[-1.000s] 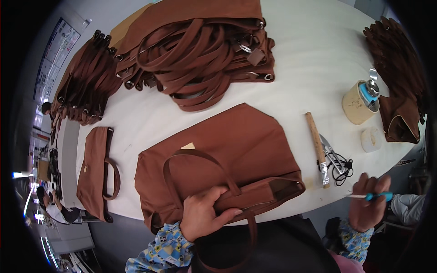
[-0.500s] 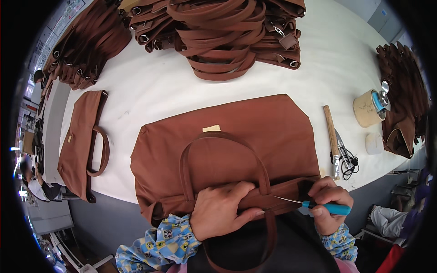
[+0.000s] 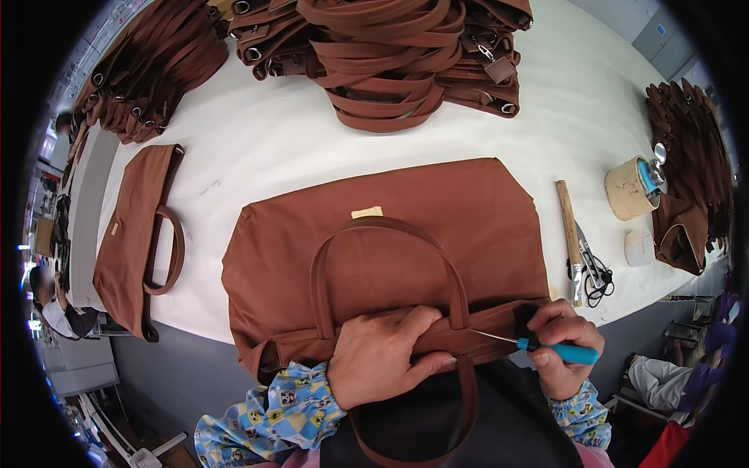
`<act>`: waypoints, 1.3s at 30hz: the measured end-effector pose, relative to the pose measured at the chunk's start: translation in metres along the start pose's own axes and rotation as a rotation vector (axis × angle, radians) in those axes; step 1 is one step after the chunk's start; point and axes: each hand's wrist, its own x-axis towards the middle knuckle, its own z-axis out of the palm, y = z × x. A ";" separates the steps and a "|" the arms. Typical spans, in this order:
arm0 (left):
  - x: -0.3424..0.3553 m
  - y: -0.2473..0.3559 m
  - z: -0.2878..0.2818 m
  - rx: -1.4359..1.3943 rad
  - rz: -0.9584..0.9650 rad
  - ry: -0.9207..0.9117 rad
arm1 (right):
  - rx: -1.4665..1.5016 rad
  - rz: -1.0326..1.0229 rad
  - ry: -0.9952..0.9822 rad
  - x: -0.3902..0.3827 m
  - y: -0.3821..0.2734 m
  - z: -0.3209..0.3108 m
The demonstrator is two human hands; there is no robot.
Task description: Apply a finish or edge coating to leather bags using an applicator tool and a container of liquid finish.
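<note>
A brown tote bag (image 3: 382, 257) lies flat at the table's near edge, one handle arched over its body, the other hanging down over the edge. My left hand (image 3: 378, 359) grips the bag's top band between the strap ends, thumb across it. My right hand (image 3: 569, 343) is closed around a thin awl with a teal handle (image 3: 576, 353), its metal tip touching the band at the right base of the upper handle. A small pale tag (image 3: 367, 212) sits above that handle.
Brown bags are stacked at the back (image 3: 374, 62), left (image 3: 156, 54) and right (image 3: 679, 140); another bag (image 3: 125, 234) lies left. A brush (image 3: 567, 226), scissors (image 3: 601, 285), a cream pot (image 3: 628, 191) and a small white container (image 3: 638, 248) sit right. Other people work at the far left.
My right hand has come left from beside the bag's right end and brought the awl's tip to the band. The view has shifted, then settled; my left hand stays on the bag.
</note>
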 end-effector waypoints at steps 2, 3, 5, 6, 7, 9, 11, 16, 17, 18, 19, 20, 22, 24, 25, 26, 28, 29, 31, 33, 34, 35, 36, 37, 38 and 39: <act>0.000 0.000 0.000 0.003 0.005 0.005 | 0.003 0.010 0.004 0.000 0.000 0.000; -0.001 0.000 0.000 0.004 0.004 0.007 | 0.003 0.007 -0.002 0.000 0.001 0.000; -0.002 0.000 0.000 0.002 0.004 0.010 | 0.000 0.005 -0.007 0.000 0.000 0.000; -0.002 0.000 0.000 -0.001 0.011 0.018 | 0.001 0.013 -0.010 0.001 -0.001 0.000; -0.002 -0.001 0.001 -0.006 0.017 0.024 | 0.001 0.022 -0.012 0.001 -0.001 0.001; -0.002 -0.002 0.002 -0.016 0.022 0.031 | 0.030 0.041 0.018 0.000 -0.002 0.001; -0.002 -0.002 0.002 -0.020 0.019 0.044 | 0.066 0.058 0.040 0.001 -0.004 0.002; -0.003 -0.001 0.000 -0.032 0.022 0.026 | 0.115 0.121 -0.017 0.005 -0.015 0.005; -0.004 -0.001 0.000 -0.034 0.020 0.029 | 0.114 0.121 -0.021 0.007 -0.016 0.006; -0.004 -0.001 0.001 -0.023 0.025 0.053 | 0.094 0.156 -0.049 0.008 -0.017 0.007; -0.004 -0.002 0.002 -0.014 0.033 0.078 | 0.073 0.190 -0.075 0.010 -0.018 0.007; -0.004 -0.002 0.002 -0.017 0.031 0.081 | 0.071 0.190 -0.079 0.010 -0.017 0.008; -0.004 -0.002 0.003 -0.040 0.043 0.096 | 0.053 0.157 -0.084 0.011 -0.015 0.010; -0.004 -0.003 0.004 -0.041 0.043 0.091 | 0.037 0.146 -0.084 0.011 -0.014 0.011; -0.004 -0.003 0.003 -0.039 0.044 0.085 | 0.023 0.132 -0.081 0.012 -0.015 0.011; -0.005 -0.003 0.003 -0.040 0.042 0.087 | 0.022 0.132 -0.084 0.013 -0.015 0.012; -0.005 -0.003 0.002 -0.036 0.035 0.066 | 0.003 0.112 -0.083 0.014 -0.015 0.014; -0.005 -0.003 0.002 -0.037 0.034 0.067 | 0.002 0.113 -0.084 0.014 -0.015 0.014; -0.005 -0.003 0.002 -0.035 0.028 0.055 | -0.008 0.125 -0.082 0.014 -0.015 0.014; -0.005 -0.002 0.001 -0.036 0.028 0.051 | 0.003 0.131 -0.074 0.013 -0.015 0.013; -0.005 -0.002 0.001 -0.035 0.028 0.046 | 0.017 0.136 -0.067 0.013 -0.015 0.013; -0.005 -0.003 0.001 -0.036 0.028 0.046 | 0.016 0.136 -0.067 0.013 -0.015 0.013; -0.005 -0.003 0.001 -0.039 0.027 0.041 | 0.026 0.139 -0.060 0.013 -0.015 0.014; -0.005 -0.003 0.001 -0.041 0.025 0.036 | 0.037 0.141 -0.054 0.013 -0.015 0.014; -0.005 -0.003 0.002 -0.042 0.024 0.036 | 0.037 0.142 -0.055 0.013 -0.015 0.015; -0.005 -0.003 0.002 -0.039 0.025 0.038 | 0.012 0.135 -0.064 0.013 -0.015 0.016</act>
